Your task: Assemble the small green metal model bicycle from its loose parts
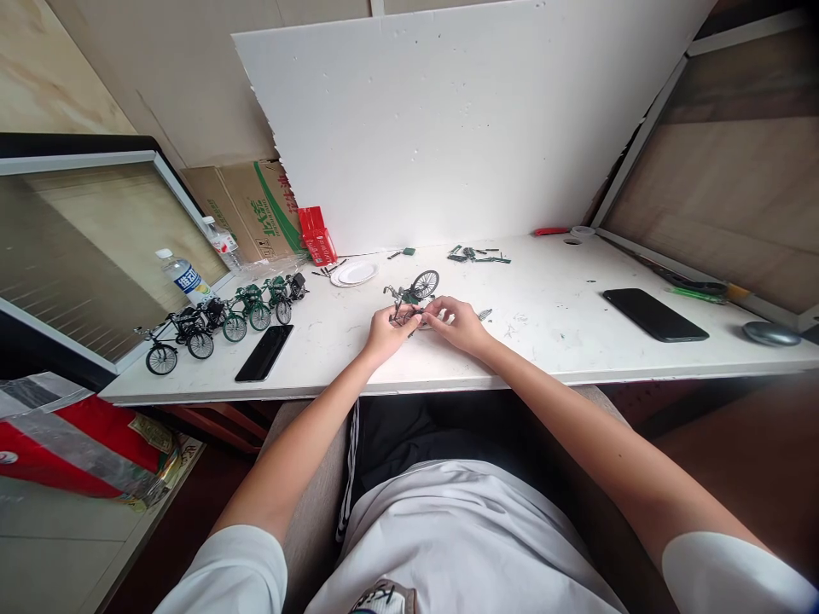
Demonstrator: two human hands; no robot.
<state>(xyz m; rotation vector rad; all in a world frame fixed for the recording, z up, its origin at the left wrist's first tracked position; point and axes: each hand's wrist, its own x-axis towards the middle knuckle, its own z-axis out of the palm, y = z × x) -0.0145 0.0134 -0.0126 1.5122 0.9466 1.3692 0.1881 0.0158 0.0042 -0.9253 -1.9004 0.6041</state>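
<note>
A miniature model bicycle [410,294] is tilted up between my two hands above the white table, one spoked wheel sticking up at the top. My left hand [386,331] is closed around the bicycle's lower left side. On the other side, my right hand [455,322] pinches with thumb and forefinger at its lower part, close to the left fingertips. Whatever small piece sits between the right fingers is hidden. Just right of that hand lies a small grey part [485,315].
Several finished model bicycles [234,317] stand at the left, near a phone [264,352] and bottles [183,275]. Behind my hands are white plates [356,273] and loose dark parts [477,255]. Another phone [655,315] and a round metal object [771,333] lie at the right.
</note>
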